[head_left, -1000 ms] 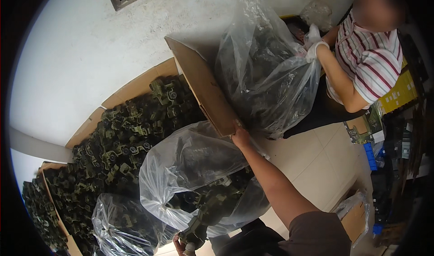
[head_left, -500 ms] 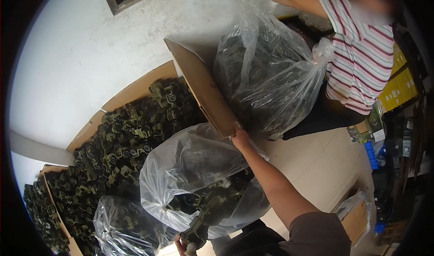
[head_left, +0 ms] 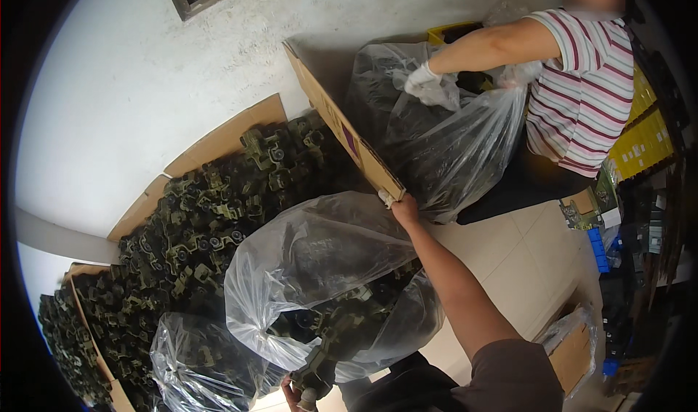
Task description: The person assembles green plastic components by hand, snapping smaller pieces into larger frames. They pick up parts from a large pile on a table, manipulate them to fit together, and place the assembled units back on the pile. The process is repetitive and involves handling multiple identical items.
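My right hand (head_left: 406,210) is closed on the lower end of a tall cardboard panel (head_left: 338,121), which slants across the middle. At the bottom edge my left hand (head_left: 291,396), only partly in view, holds a camouflage-green toy vehicle (head_left: 314,374). Just beyond it, a clear plastic bag (head_left: 313,245) lies open, with more green toy vehicles inside. Another clear bag (head_left: 196,361) of them rests to its left.
A big heap of green toy vehicles (head_left: 196,223) fills the left, backed by cardboard sheets (head_left: 225,136) along the white wall. Beyond the panel, a co-worker's gloved hand (head_left: 429,85) touches a large clear bag (head_left: 451,157). Yellow crates (head_left: 640,146) stand at right.
My right hand and the cardboard panel have shifted to the right. The co-worker's arm has come down from the top onto the large bag. My left hand has hardly moved.
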Demonstrator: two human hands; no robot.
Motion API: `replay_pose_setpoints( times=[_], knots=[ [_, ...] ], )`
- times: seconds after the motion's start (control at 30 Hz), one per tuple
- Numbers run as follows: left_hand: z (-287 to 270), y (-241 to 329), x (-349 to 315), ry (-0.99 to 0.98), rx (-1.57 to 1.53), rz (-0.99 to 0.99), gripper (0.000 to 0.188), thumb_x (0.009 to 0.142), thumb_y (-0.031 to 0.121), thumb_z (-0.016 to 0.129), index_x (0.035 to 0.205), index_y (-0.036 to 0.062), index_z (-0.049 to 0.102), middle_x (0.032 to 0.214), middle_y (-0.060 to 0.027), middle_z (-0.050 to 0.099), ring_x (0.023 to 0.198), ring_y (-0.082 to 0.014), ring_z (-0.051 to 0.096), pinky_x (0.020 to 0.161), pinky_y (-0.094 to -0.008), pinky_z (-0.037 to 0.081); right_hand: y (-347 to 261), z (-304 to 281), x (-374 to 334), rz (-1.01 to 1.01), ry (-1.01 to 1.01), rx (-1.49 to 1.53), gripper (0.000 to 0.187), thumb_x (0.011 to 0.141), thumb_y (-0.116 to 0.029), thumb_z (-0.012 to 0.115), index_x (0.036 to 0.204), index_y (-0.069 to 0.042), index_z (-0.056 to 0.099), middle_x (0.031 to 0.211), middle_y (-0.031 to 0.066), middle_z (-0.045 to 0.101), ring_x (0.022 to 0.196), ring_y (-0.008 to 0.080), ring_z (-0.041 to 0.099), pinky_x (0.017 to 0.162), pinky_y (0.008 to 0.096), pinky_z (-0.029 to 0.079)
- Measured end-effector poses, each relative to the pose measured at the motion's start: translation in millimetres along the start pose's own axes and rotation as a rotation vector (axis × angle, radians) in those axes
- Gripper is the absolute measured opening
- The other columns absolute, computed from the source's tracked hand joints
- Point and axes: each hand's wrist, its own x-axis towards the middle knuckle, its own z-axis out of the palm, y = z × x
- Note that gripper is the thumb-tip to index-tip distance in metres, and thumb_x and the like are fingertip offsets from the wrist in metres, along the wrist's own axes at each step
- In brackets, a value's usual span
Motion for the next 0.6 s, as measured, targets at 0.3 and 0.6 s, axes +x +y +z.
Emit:
replay_pose_setpoints(
  times=[0.3,0.6],
  knots=[
    [-0.1,2.5,-11.5,0.018,0.016,-0.003,0.058,0.087,0.012,0.055,0.135,0.0073,0.024,0.116,-0.0067,0.043,0.099,-0.0152,0.043,0.089,-0.0311,0.036,-6.2,12.0,-11.3,-0.225,0.198,-0.075,0.032,0.077,-0.028,0.066,0.100,-0.006,0.064,0.086,0.0199,0.064,0.086,0.0374,0.060,0.073,0.0416,0.047],
    [-13.2,-1.4,-5.3,0.134,-0.286,0.032,0.050,0.085,0.023,0.056,0.129,0.0148,0.033,0.126,-0.0122,0.045,0.113,-0.0279,0.048,0.095,-0.0419,0.040,41.8,-14.9,71.3,0.408,0.388,0.346,0.073,0.076,-0.052,0.063,0.122,0.002,0.045,0.115,0.0186,0.056,0.100,0.0321,0.058,0.084,0.0398,0.046]
  ],
)
